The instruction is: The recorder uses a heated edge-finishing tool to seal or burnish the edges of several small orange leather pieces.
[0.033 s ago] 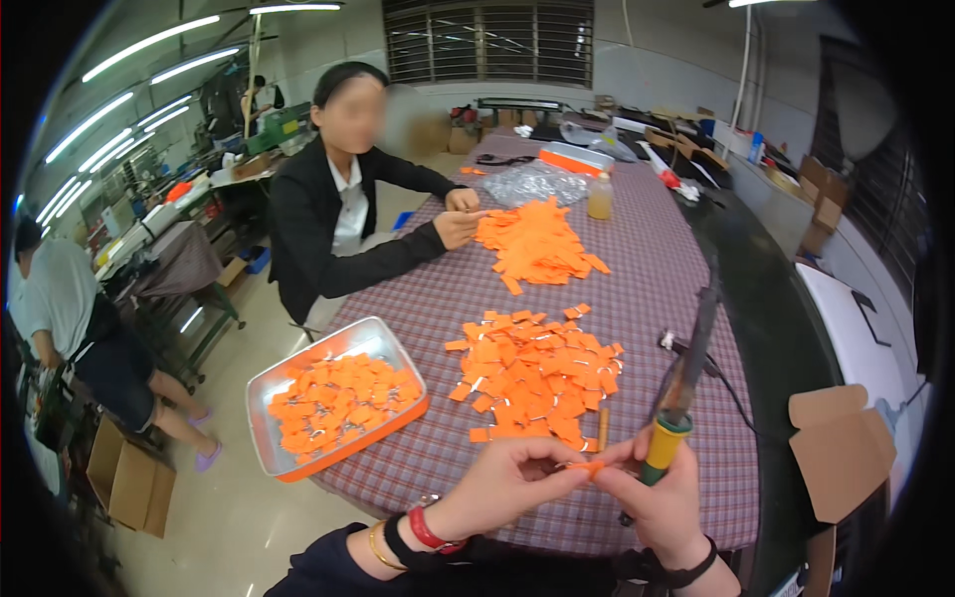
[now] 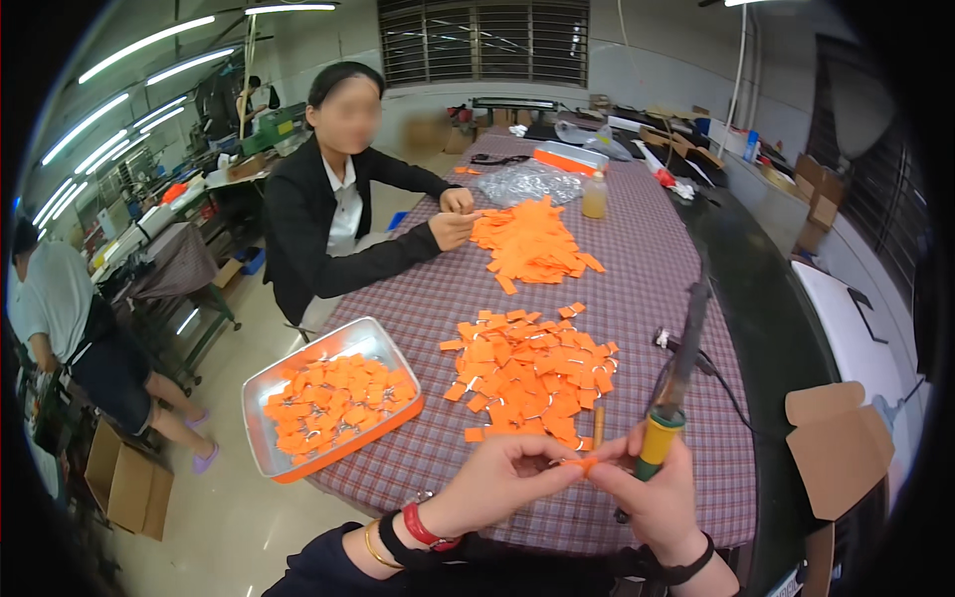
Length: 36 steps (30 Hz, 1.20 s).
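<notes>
My left hand (image 2: 502,478) and my right hand (image 2: 652,502) meet at the table's near edge, pinching a small orange tab (image 2: 577,464) with some metal on it. A tool with a yellow-and-green handle (image 2: 661,438) and long metal upper part stands against my right hand; I cannot tell whether that hand grips it. Just beyond lie a wooden stick (image 2: 599,423) and a pile of orange tabs with metal fittings (image 2: 527,363). At left sits an orange-sided metal tray (image 2: 353,438) holding similar pieces.
A co-worker (image 2: 308,229) handles a pile of orange strips (image 2: 527,239) across the checked table (image 2: 657,259). A bottle (image 2: 594,199) and plastic bag (image 2: 522,181) lie beyond. A black cord (image 2: 726,388) runs rightward, near cardboard (image 2: 836,458). Another person (image 2: 70,328) stands left.
The whole view has shifted very slightly. My hands remain pinched on the orange tab, with only slight movement.
</notes>
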Tool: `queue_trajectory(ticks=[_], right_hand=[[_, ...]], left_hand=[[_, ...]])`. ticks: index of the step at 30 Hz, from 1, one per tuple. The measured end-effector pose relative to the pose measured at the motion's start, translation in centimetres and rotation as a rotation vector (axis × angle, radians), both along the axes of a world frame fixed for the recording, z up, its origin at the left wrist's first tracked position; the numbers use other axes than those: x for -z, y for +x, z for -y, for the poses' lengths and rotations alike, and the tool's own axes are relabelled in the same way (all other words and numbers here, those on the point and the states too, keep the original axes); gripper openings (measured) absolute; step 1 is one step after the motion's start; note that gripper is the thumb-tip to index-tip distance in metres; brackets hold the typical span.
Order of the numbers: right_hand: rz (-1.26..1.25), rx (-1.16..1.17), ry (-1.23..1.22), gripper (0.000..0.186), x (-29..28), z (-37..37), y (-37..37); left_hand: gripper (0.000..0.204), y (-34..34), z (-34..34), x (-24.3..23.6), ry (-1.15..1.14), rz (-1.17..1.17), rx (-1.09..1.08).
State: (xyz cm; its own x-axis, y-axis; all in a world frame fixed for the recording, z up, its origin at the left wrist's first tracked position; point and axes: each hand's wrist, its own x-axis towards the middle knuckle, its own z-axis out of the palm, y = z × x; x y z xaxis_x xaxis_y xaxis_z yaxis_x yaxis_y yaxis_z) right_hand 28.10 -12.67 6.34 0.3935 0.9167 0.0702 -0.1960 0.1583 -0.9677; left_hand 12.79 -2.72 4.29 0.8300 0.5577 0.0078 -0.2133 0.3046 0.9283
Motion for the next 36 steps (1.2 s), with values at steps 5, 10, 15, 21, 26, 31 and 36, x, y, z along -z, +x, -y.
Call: queue_trajectory(ticks=[5, 10, 15, 21, 26, 31, 36], right_hand=[[-0.018, -0.037, -0.077, 0.035, -0.7, -2.8, 0.6], [-0.107, -0.106, -0.069, 0.038, -0.3, -3.7, 0.9], [-0.112, -0.170, -0.040, 0.040, -0.1, -3.1, 1.1], [-0.148, -0.170, -0.057, 0.040, -0.9, -2.2, 0.8], [-0.121, -0.197, -0.066, 0.040, -0.3, -1.6, 0.9], [-0.118, -0.153, -0.037, 0.037, -0.3, -0.9, -0.1], [-0.053, -0.092, 0.027, 0.034, -0.1, -0.8, -0.2]], left_hand=[[0.017, 0.3, -2.5, 0.2, -0.039, -0.032, -0.018], [0.018, 0.0, -2.3, 0.0, 0.088, -0.079, -0.119], [0.016, -0.4, -1.6, -0.3, 0.126, -0.051, -0.120], [0.015, -0.3, -0.9, -0.2, 0.106, -0.043, -0.121], [0.014, -0.2, 0.1, 0.6, 0.210, -0.012, -0.149], [0.015, -0.2, 0.5, 0.8, 0.384, -0.054, -0.248], [0.013, -0.3, 0.6, -0.3, 0.063, -0.019, -0.155]])
